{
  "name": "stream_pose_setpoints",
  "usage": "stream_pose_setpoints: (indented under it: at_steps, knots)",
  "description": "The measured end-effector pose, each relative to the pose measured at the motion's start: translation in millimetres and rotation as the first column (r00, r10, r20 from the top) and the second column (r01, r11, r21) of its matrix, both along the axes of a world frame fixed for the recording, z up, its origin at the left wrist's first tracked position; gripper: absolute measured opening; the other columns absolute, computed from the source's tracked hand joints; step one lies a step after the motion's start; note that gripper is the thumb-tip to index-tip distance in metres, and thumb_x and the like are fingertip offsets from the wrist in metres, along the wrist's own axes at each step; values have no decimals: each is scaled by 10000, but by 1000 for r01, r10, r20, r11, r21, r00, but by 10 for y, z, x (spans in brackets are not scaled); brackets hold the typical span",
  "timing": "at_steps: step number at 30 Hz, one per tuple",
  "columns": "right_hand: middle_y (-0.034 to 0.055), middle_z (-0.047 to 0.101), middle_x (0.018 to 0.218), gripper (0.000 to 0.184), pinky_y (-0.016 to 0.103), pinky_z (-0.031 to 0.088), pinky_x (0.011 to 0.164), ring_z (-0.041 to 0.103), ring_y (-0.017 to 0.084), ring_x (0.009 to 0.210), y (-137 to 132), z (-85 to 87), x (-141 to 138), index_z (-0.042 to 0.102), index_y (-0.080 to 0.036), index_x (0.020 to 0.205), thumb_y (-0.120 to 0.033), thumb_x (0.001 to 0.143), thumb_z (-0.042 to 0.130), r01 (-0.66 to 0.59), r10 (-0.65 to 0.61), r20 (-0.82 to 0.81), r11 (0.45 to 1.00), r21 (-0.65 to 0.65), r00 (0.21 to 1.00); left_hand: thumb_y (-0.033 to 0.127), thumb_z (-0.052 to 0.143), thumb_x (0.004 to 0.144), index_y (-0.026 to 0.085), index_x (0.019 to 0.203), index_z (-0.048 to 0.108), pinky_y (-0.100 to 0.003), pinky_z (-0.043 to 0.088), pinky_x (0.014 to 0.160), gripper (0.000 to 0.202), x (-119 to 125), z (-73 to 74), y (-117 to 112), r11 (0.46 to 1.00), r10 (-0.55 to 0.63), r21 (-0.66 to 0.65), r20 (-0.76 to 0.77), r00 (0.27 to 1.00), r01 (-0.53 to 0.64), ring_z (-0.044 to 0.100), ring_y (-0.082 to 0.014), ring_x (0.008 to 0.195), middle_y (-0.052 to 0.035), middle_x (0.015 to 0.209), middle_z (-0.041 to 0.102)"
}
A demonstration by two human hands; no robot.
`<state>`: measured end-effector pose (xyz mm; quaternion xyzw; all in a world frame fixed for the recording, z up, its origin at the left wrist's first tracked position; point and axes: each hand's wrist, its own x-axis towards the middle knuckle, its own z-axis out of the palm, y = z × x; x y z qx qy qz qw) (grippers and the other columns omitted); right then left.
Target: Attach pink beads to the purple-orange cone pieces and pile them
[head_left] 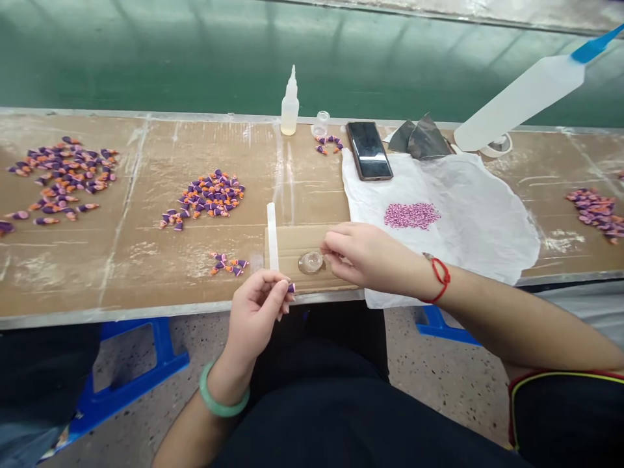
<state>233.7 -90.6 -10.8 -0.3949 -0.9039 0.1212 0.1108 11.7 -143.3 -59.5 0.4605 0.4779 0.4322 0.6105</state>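
My left hand (257, 313) is closed in a pinch on a small purple cone-shaped piece (291, 288) at the table's front edge. My right hand (361, 253) has its fingertips pressed together beside a small clear dish (311, 262); whatever they hold, if anything, is too small to make out. The dish rests on a cardboard piece (326, 234), with a white strip (272, 235) along its left side. Left of that lies a small group of purple-and-orange pieces (228, 264). Tiny pink bits (412, 216) are spread on a white cloth (487, 214) behind my right forearm.
Larger heaps of purple-and-orange pieces (212, 195) lie leftward. Toward the back stand a dropper bottle (289, 107), a small clear cup (321, 123), a phone (369, 151) and a tape roll (498, 145). A large white bottle (521, 104) leans at the right. Blue stools (166, 344) are below.
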Motion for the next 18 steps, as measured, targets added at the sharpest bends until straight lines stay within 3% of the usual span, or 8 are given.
stream_pose_setpoints:
  at_steps: [6, 18]
  knots:
    - [24, 536, 648, 202, 284, 298, 582, 443, 163, 618, 91, 45, -98, 525, -186, 716, -171, 914, 485, -81, 71, 260, 996, 26, 963, 310, 677, 899, 157, 798, 650, -178, 428, 442, 185, -21, -37, 34, 996, -86, 38, 6, 996, 86, 566, -85, 495, -7, 642, 657]
    - [27, 553, 658, 167, 283, 304, 580, 476, 170, 631, 106, 62, -143, 532, -187, 727, -161, 891, 513, -93, 87, 319, 996, 3, 944, 307, 667, 905, 165, 814, 653, -192, 434, 456, 169, -38, -67, 28, 994, -104, 31, 25, 994, 103, 568, -90, 502, -1, 649, 659]
